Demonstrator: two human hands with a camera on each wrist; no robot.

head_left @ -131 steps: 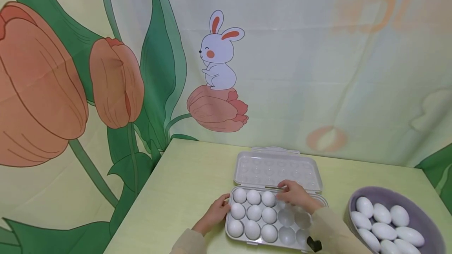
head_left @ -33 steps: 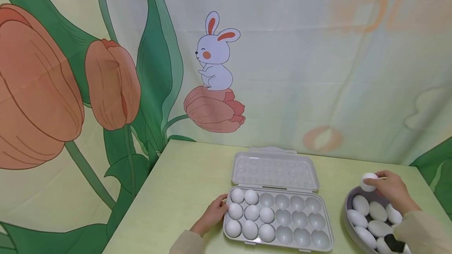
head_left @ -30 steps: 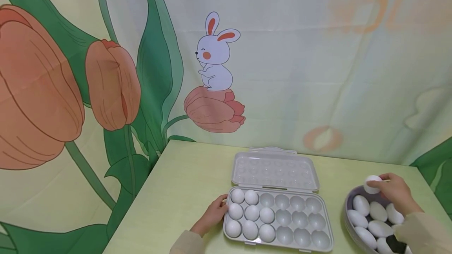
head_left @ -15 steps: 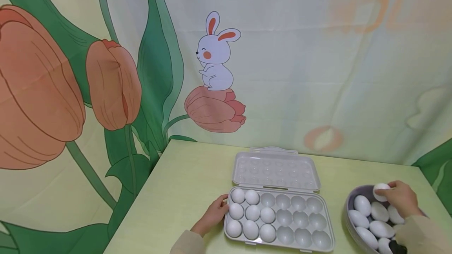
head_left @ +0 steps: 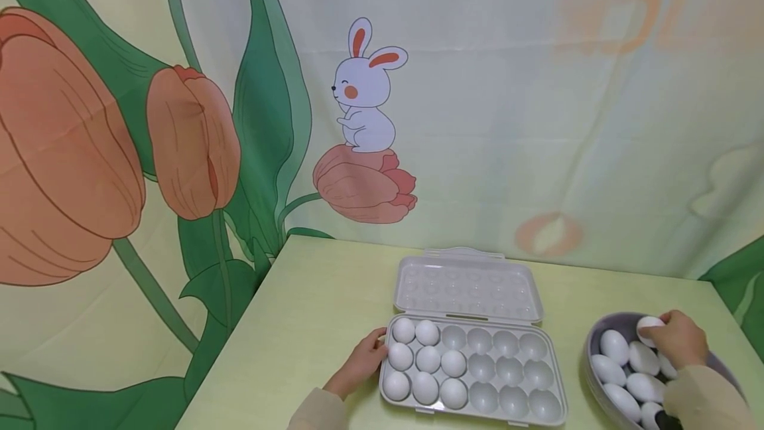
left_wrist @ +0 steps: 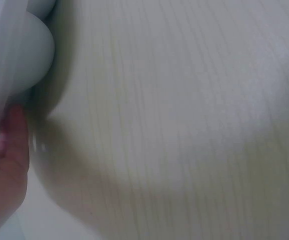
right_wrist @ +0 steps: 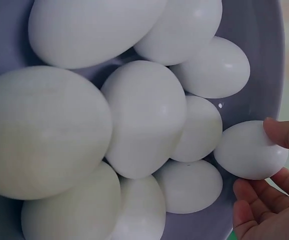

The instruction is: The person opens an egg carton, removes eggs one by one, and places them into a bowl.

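Observation:
An egg box (head_left: 510, 371) lies with its lid (head_left: 468, 287) folded back. White eggs (head_left: 428, 359) fill cups in its left half; the right-hand cups and the third cup of the back row are bare. My left hand (head_left: 362, 359) grips the box's left rim, and in the left wrist view its fingers (left_wrist: 17, 135) reach under the edge. In the purple bowl (head_left: 587, 367) at right, my right hand (head_left: 683, 340) pinches an egg (right_wrist: 249, 150) between thumb and fingers, at the far inner wall beside other eggs (right_wrist: 144, 117).
The pale green tabletop (head_left: 310, 304) carries the box and the bowl, with a gap between them. Behind it hangs a cloth (head_left: 477, 118) printed with tulips and a rabbit.
My right hand was at the box's back row, then carried an egg from there rightward over the bowl, and has lowered it inside. My left hand has stayed on the rim.

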